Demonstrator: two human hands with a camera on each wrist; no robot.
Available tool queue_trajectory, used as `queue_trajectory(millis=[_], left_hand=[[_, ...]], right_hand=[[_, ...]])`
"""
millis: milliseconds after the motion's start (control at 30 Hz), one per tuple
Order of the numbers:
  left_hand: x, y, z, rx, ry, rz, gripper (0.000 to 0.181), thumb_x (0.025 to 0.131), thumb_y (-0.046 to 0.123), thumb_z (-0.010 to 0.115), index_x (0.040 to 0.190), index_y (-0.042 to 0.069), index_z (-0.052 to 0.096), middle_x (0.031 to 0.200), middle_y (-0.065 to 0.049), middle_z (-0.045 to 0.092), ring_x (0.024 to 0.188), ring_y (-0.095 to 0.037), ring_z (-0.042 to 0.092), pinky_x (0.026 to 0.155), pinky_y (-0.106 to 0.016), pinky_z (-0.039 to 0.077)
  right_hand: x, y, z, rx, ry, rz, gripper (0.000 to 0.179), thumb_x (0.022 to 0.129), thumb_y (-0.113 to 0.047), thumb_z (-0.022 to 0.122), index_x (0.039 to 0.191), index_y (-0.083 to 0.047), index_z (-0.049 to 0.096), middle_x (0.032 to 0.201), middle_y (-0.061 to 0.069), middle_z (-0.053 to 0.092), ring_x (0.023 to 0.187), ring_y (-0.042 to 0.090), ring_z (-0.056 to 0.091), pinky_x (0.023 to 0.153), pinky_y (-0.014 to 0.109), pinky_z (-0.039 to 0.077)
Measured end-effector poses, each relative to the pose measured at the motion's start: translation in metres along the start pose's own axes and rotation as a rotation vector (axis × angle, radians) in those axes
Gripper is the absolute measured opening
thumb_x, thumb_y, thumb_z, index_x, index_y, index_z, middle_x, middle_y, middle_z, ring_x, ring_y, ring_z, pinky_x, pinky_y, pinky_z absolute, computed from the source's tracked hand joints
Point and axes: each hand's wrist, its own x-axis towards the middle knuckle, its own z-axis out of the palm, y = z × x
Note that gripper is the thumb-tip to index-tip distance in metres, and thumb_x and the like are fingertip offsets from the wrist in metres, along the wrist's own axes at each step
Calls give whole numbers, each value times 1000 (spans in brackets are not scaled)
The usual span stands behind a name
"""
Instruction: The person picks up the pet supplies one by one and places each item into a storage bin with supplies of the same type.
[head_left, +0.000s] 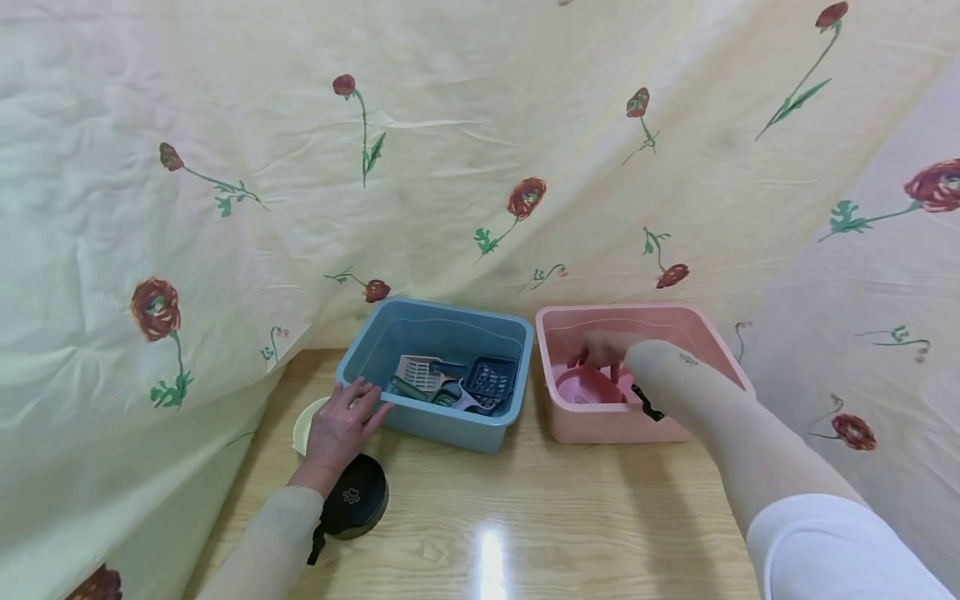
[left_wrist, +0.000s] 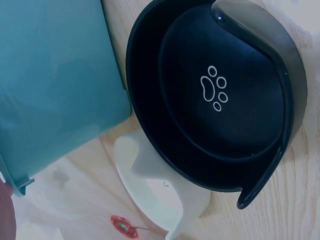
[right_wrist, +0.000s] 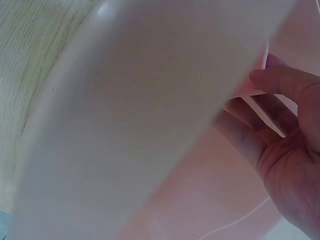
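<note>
My right hand (head_left: 600, 347) reaches down into the pink bin (head_left: 615, 426) and pinches the rim of a pink bowl (head_left: 585, 387). In the right wrist view, the thumb lies on one side of the bowl (right_wrist: 249, 89) and the fingers on the other; the bin's wall hides most of it. Fingers spread, my left hand (head_left: 342, 429) rests on the near left rim of the blue bin (head_left: 442, 426). Several slotted litter scoops lie inside that bin, among them a pale one (head_left: 421, 372) and a navy one (head_left: 491, 380).
A black bowl (head_left: 362, 500) with a paw print stands on the wooden table (head_left: 555, 517), below my left forearm. A cream bowl (head_left: 303, 427) sits beside it, left of the blue bin. Flowered cloth (head_left: 442, 167) hangs behind the bins and along both sides.
</note>
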Motion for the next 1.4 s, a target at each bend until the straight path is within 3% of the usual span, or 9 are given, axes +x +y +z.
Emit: queue_trajectory(millis=[100, 233, 333, 500, 600, 800, 1000, 1300, 1400], left_hand=[[1, 1, 0, -2, 1, 0, 70, 112, 57, 35, 104, 1, 77, 99, -20, 75, 99, -44, 77, 85, -70, 58], [1, 2, 0, -6, 12, 0, 70, 113, 57, 37, 103, 0, 77, 99, -20, 74, 99, -44, 77, 85, -70, 58], [1, 2, -1, -6, 17, -1, 70, 113, 57, 37, 102, 0, 77, 99, -20, 74, 98, -44, 77, 85, -70, 58], [1, 1, 0, -4, 6, 9, 69, 113, 56, 38, 102, 1, 77, 99, -20, 75, 97, -43, 77, 85, -70, 58], [1, 0, 0, -4, -2, 15, 51, 109, 48, 59, 103, 1, 77, 100, -20, 75, 97, -43, 77, 85, -69, 58], [2, 0, -2, -2, -20, 14, 41, 76, 23, 96, 104, 0, 77, 100, -21, 75, 98, -45, 76, 85, -69, 59], [2, 0, -3, 9, -50, -4, 39, 79, 26, 95, 104, 3, 76, 102, -19, 76, 101, -42, 77, 88, -67, 59], [2, 0, -4, -22, -54, 6, 38, 80, 26, 92, 104, 2, 76, 102, -21, 76, 101, -43, 76, 87, -68, 59], [2, 0, -4, -26, -52, 8, 38, 99, 39, 77, 103, 2, 76, 101, -21, 76, 99, -43, 76, 86, -68, 59]], right_hand=[[-26, -20, 0, 52, 47, 46, 32, 97, -3, 67, 128, -9, 74, 118, 16, 71, 98, 32, 70, 80, 47, 65], [-72, -56, -1, 245, 232, 174, 44, 86, -14, 78, 129, -18, 69, 130, 16, 64, 99, 36, 67, 76, 46, 61], [-88, -67, -5, 347, 339, 204, 62, 78, -19, 86, 135, -27, 62, 137, 14, 57, 100, 38, 66, 70, 43, 61], [-99, -72, -16, 332, 313, 182, 82, 75, -21, 90, 148, -32, 53, 144, 12, 53, 101, 38, 68, 69, 43, 63], [-96, -70, -27, 222, 259, 123, 84, 75, -17, 92, 148, -30, 52, 140, 14, 54, 95, 37, 71, 71, 48, 66], [-67, -42, -42, 12, 70, -18, 52, 95, -10, 79, 145, -14, 66, 141, 18, 65, 113, 35, 73, 83, 47, 67], [-62, -22, -58, 6, -65, -45, 47, 102, -15, 73, 147, -10, 65, 150, 21, 60, 132, 38, 63, 89, 42, 65], [-114, -6, -58, 14, -15, -138, 50, 106, -14, 67, 153, -2, 56, 151, 27, 58, 134, 42, 61, 88, 48, 66], [-130, 3, -53, -3, 21, -168, 55, 106, -17, 68, 155, 1, 52, 150, 30, 57, 135, 45, 59, 87, 49, 66]])
